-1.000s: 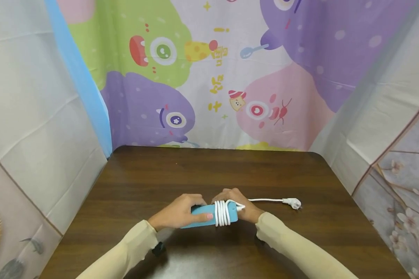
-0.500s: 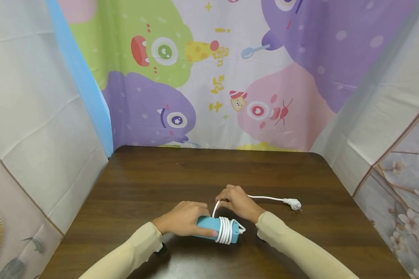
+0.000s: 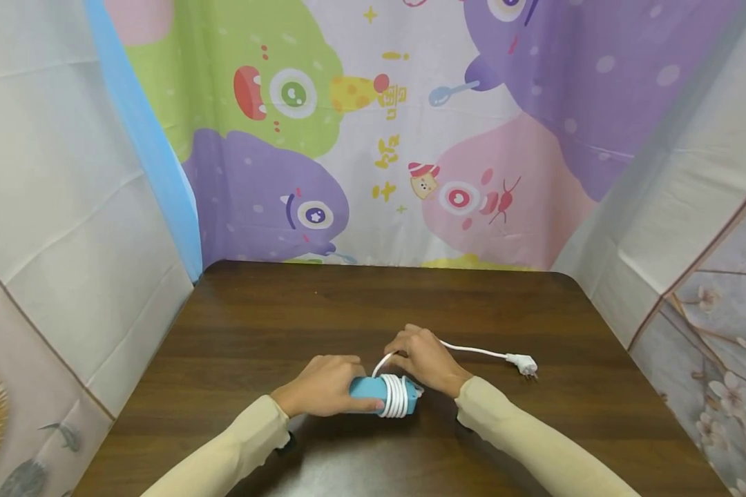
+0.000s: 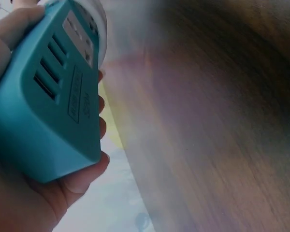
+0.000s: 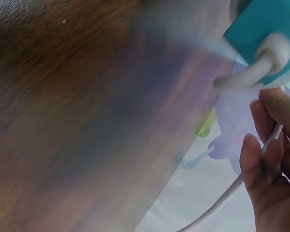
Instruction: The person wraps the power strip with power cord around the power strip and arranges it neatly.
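Observation:
A teal power strip is gripped by my left hand, thumb across its near side. White cord is wound in several turns round its right part. USB slots show on one face in the left wrist view. My right hand pinches the cord just behind and right of the strip. From that hand the free end runs right to a white plug. In the right wrist view, the cord leaves the strip's end through a thick collar.
The dark wooden table reaches back to a cartoon-printed curtain. Pale cloth walls stand at both sides. Beige sleeves cover both forearms.
The power strip first drops and turns, then rises slightly. My right hand has come from behind the strip to its back right, with a stretch of cord now showing between them.

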The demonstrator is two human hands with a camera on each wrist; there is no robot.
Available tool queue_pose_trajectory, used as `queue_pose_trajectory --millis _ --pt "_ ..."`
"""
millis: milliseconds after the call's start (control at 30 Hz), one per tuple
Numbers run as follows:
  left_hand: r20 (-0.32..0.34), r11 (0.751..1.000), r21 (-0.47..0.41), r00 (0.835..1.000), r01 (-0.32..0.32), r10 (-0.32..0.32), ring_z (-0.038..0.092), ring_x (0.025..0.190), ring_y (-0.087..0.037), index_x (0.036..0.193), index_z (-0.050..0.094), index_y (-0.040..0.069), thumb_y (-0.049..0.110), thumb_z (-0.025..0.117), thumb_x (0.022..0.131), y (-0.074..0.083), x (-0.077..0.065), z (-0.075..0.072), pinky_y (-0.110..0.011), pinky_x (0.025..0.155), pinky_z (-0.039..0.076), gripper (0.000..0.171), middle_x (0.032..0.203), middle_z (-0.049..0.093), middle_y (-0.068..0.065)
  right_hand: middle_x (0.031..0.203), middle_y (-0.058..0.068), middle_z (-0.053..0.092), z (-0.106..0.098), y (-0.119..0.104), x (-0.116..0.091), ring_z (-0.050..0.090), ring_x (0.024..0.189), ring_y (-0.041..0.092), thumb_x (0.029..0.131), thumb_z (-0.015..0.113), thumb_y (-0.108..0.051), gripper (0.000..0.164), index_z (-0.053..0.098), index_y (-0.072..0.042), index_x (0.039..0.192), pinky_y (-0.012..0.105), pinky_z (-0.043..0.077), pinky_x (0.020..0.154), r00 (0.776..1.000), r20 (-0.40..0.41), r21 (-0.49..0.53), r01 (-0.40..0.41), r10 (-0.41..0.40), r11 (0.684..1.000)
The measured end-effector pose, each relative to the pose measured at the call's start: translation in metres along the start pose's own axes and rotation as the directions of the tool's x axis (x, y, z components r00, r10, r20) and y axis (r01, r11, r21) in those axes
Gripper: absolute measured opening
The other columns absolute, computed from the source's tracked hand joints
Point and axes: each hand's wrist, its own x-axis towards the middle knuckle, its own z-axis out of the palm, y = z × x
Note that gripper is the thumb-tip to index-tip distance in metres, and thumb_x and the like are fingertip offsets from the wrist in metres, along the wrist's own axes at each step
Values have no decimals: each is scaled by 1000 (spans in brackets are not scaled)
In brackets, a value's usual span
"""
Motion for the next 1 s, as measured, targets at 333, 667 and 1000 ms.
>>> queue_pose_trajectory --millis 333,667,1000 --pt "-91 992 76 991 105 -98 45 57 -3 76 66 22 73 65 87 -3 3 3 -25 48 38 52 72 49 13 88 -9 70 -6 -12 1 56 82 6 93 78 -23 6 81 -17 96 26 50 71 999 -25 -35 -22 21 999" --pt "-168 982 107 976 157 -138 51 66 -5 104 75 16 71 64 88 -1 9 4 -29 51 41 58 84 60 9 94 -6 68 -10 -20 2 59 87 9 97 74 -20 11 80 -14 105 30 53 74 997 -46 -67 -63 60 996" --pt "-228 957 165 953 240 -199 46 60 -10 85 69 14 71 66 87 1 9 4 -30 48 38 57 74 51 7 90 -6 69 -10 -25 4 63 83 10 95 76 -18 10 80 -12 102 32 54 74 994 -102 -52 -39 33 998"
